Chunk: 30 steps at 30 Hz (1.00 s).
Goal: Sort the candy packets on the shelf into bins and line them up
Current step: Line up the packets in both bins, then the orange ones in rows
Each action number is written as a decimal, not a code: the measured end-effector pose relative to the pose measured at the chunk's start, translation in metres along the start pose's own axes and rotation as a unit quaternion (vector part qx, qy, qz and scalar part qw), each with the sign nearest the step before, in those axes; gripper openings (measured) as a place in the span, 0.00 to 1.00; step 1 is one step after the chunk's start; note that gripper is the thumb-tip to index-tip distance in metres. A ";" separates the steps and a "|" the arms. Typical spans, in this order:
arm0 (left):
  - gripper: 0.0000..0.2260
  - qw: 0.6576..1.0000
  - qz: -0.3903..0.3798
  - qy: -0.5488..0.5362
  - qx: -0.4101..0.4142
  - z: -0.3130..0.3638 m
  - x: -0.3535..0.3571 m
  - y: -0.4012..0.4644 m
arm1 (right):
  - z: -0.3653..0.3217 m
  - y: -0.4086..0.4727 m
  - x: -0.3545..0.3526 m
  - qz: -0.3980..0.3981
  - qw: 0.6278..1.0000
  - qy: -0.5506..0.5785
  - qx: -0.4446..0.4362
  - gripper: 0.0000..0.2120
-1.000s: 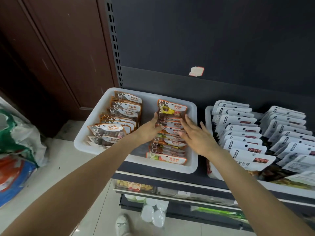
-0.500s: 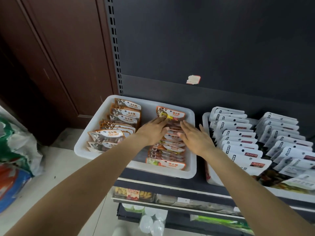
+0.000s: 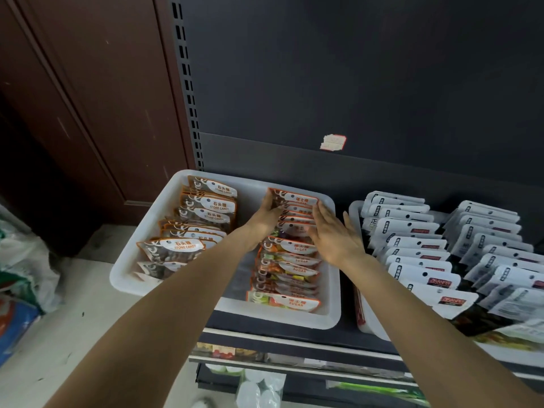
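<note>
A white bin (image 3: 253,189) on the shelf holds two rows of orange-edged candy packets: stone candy packets (image 3: 206,219) on the left, sugar packets (image 3: 290,260) on the right. My left hand (image 3: 263,217) presses the left side of the sugar row near its back end. On the row's right side my right hand (image 3: 334,234) lies flat with straight fingers. Between the two hands sit the rearmost sugar packets (image 3: 294,198).
A second white bin (image 3: 354,209) to the right holds two rows of white-topped packets (image 3: 412,245). The dark shelf back panel (image 3: 353,83) rises behind. Lower shelves with goods sit below. Bags (image 3: 20,266) lie on the floor at left.
Both hands have slid along the sugar row toward the back of the bin, squeezing its sides. The row looks straighter than before.
</note>
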<state>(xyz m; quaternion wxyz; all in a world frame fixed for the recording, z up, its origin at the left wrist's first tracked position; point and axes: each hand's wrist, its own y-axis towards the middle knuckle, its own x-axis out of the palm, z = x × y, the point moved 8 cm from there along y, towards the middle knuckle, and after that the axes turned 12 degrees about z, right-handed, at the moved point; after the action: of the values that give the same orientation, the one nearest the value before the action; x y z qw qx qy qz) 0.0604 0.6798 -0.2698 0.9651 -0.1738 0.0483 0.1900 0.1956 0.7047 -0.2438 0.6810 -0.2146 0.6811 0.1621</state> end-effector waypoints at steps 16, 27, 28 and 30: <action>0.20 0.887 0.085 0.355 0.283 0.057 -0.053 -0.083 | -0.036 -0.022 -0.035 0.128 0.975 0.182 -0.008 0.25; 0.24 0.854 0.062 0.481 0.190 0.009 -0.191 -0.065 | -0.163 0.008 -0.019 0.028 0.966 0.250 -0.057 0.31; 0.25 0.856 0.042 0.481 0.187 0.007 -0.193 -0.059 | -0.168 0.017 -0.013 0.009 0.963 0.266 -0.039 0.31; 0.26 0.847 0.027 0.496 0.190 0.005 -0.195 -0.047 | -0.173 0.033 -0.006 -0.006 0.953 0.302 0.013 0.29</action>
<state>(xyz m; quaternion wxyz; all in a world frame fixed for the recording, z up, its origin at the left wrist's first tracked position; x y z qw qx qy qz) -0.1011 0.5729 -0.2190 0.8214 -0.0566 0.5602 0.0914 0.0298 0.6446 -0.2365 0.4470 -0.2489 0.8558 0.0766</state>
